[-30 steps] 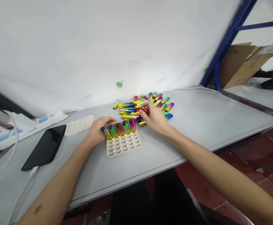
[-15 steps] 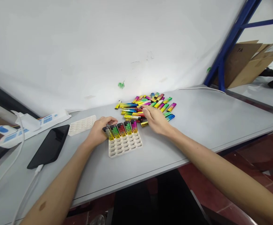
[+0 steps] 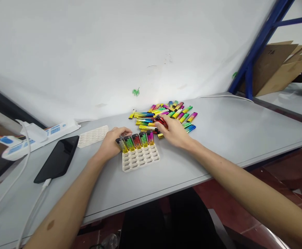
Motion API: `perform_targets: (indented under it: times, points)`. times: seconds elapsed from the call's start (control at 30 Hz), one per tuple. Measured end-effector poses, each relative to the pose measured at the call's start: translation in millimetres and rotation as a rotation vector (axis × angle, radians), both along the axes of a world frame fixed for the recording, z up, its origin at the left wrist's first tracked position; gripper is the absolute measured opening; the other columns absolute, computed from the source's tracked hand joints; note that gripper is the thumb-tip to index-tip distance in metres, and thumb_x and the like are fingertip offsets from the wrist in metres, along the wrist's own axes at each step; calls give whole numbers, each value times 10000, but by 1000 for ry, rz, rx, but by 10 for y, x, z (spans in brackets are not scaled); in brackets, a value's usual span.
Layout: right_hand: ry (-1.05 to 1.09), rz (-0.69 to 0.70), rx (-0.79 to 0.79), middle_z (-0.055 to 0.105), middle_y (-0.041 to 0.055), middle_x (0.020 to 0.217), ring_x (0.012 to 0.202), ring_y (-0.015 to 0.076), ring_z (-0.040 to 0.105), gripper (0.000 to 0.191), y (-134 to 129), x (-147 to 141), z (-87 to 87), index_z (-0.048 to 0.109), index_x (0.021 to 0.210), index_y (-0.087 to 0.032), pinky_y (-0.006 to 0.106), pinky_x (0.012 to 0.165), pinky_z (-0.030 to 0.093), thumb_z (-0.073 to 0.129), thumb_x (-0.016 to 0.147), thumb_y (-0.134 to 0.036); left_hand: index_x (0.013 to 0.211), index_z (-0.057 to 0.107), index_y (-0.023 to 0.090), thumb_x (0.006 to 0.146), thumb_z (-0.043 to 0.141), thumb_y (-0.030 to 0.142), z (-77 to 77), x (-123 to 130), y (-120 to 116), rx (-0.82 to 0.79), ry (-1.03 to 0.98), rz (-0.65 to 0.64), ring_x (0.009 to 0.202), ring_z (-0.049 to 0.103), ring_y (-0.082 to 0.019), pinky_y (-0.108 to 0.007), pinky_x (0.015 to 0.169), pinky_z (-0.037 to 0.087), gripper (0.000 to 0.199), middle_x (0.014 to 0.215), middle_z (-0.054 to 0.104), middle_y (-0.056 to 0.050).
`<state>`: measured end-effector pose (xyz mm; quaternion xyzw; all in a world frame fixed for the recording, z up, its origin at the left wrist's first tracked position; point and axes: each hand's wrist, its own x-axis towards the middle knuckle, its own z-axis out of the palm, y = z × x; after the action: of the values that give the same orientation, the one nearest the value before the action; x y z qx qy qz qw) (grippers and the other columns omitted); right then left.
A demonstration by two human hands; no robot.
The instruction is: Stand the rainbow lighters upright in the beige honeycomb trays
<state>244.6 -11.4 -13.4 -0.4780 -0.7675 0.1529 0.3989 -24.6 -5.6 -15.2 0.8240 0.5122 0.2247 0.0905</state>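
Observation:
My right hand [image 3: 175, 131] is closed on a red lighter [image 3: 161, 121] with a black top, held just over a heap of shiny multicoloured lighters [image 3: 154, 112]. My left hand [image 3: 112, 141] is curled round the back left corner of a white tray [image 3: 140, 159] with oval holes; its fingertips are partly hidden behind the lighters there. Along the tray's back row several lighters stand upright, black tops up, among them a red one [image 3: 137, 141] and a magenta one [image 3: 150, 137]. Rows of holes nearer me hold nothing.
A second white holed tray [image 3: 92, 136] lies to the left, beside a black phone [image 3: 57, 159] on a white cable [image 3: 33, 211]. Behind them is a white power strip [image 3: 42, 138]. A white wall backs the grey table [image 3: 234, 138]. Cardboard boxes [image 3: 277, 69] stand beyond a blue frame [image 3: 257, 48].
My right hand has lifted the red lighter slightly from the heap, so more of it shows. My left hand stays at the tray. The whole view has shifted a little.

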Motion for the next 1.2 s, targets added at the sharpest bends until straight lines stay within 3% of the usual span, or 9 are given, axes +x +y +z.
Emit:
perform_targets:
  times: [0.1,0.3,0.43,0.53,0.7,1.0,1.2]
  points:
    - [-12,-31,23,535,-4,661,588,172,479,252,16,12,2,425,795,-235,308,581,314,435,970,-416,1004,671,231,742,598,291,7,1,7,7,13,-7,889,644,-236,-329,769,488,278,899,710,-31]
    - [105,-10,-43,463,-38,584,530,159,435,309,-9,21,22,378,798,-255,311,545,324,399,988,-498,1000,665,233,739,607,320,16,20,-2,6,14,0,891,645,-244,-341,778,489,281,899,715,-31]
    - [249,17,-89,480,-9,622,576,152,454,470,-5,21,30,428,713,-236,316,571,340,333,982,-610,995,663,231,737,590,321,19,33,-9,7,29,11,902,645,-246,-347,794,487,283,922,724,-33]
    - [317,16,-150,389,-10,562,526,139,377,593,19,33,27,416,610,-228,313,541,291,269,964,-680,996,666,227,734,585,308,16,30,-7,5,23,8,903,645,-245,-347,793,485,286,931,726,-33]
    - [385,-22,-258,302,-19,493,473,139,312,621,52,57,16,352,553,-243,314,509,270,252,945,-714,997,670,223,734,598,302,5,21,-2,15,10,-7,895,644,-239,-339,781,480,284,920,721,-29]
    - [243,25,-262,376,2,478,456,149,331,537,62,76,-16,303,550,-240,318,482,291,276,984,-554,999,672,228,736,603,319,20,32,-6,8,32,8,891,650,-248,-344,773,480,287,925,725,-32]
    - [218,-60,-381,324,-15,429,425,121,310,633,2,8,62,281,481,-227,307,500,269,264,958,-642,986,671,214,740,605,297,19,26,-24,17,-25,-14,883,657,-228,-328,781,482,268,900,714,-24]
